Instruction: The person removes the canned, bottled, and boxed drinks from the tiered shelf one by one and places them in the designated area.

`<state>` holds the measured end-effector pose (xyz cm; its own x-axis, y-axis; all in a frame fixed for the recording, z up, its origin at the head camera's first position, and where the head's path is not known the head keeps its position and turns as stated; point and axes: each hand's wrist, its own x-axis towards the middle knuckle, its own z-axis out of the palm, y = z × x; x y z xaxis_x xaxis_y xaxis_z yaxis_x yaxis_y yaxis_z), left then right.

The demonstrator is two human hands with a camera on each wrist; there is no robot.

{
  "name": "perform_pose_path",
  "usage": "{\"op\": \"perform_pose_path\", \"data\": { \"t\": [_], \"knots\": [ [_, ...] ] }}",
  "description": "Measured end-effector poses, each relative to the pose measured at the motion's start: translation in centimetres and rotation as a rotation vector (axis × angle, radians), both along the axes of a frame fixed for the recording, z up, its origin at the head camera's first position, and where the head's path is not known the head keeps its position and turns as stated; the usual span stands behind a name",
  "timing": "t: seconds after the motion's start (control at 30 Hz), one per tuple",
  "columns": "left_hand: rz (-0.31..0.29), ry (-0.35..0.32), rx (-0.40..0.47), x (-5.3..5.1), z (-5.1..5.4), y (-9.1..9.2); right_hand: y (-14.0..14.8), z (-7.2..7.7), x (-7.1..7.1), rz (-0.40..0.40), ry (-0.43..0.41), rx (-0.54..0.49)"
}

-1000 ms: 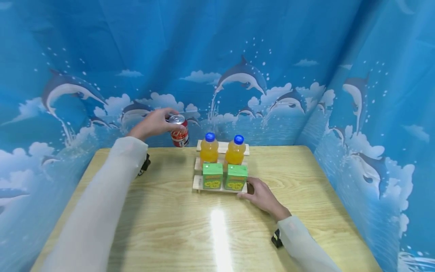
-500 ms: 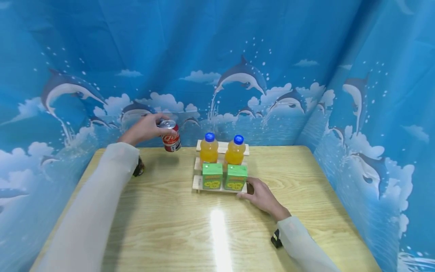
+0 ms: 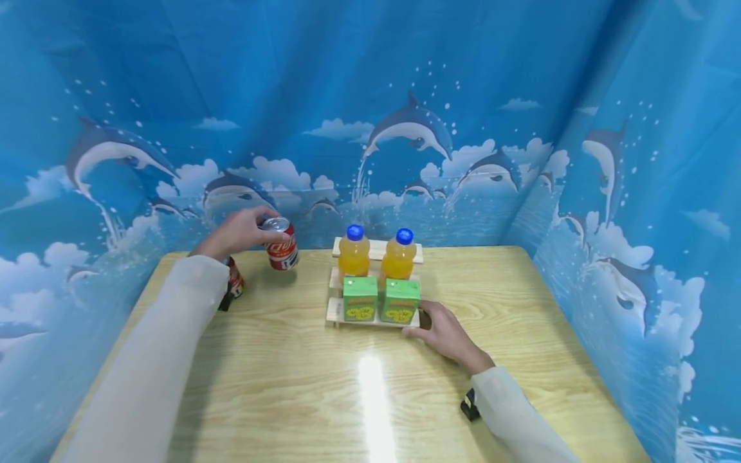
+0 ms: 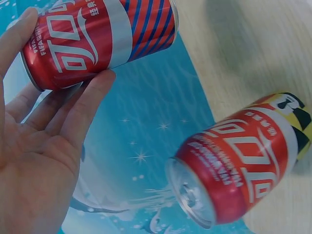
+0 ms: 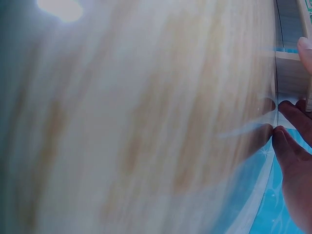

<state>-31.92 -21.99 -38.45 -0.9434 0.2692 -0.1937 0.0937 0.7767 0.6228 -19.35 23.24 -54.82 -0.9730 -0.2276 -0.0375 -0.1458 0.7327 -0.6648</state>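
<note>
"What's on the table (image 3: 289, 373)?"

"A wooden rack (image 3: 379, 249); the right hand (image 3: 444, 331) grips its front right corner."

"And the left hand (image 3: 234, 233)?"

"Left of the rack, pinching the red can (image 3: 282, 251) near its top, just off the table."

"How will that can handle?"

"Stiff but dentable, probably slick; I can't tell if it's full. Best hold: thumb and fingers round the upper wall."
</note>
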Motion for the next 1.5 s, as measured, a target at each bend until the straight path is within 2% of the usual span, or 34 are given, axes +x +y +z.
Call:
{"op": "perform_pose_path", "data": {
  "t": [0.23, 0.47, 0.77, 1.3, 1.5],
  "knots": [
    [0.025, -0.048, -0.001, 0.2, -1.2, -0.6, -0.1, 0.1, -0.1, 0.006, -0.01, -0.011],
    [0.036, -0.061, -0.014, 0.3, -2.6, -1.0, 0.1, 0.0, -0.1, 0.017, 0.018, 0.003],
    [0.058, -0.099, 0.003, 0.8, -3.7, -0.9, -0.1, 0.2, 0.0, 0.0, -0.017, -0.01],
    [0.072, -0.077, -0.038, 1.1, -5.2, -1.2, -0.1, 0.0, 0.1, 0.001, -0.011, -0.029],
    [0.066, -0.066, -0.041, 1.3, -5.4, -1.2, -0.1, 0.0, 0.1, -0.003, -0.008, -0.034]
  ]
}}
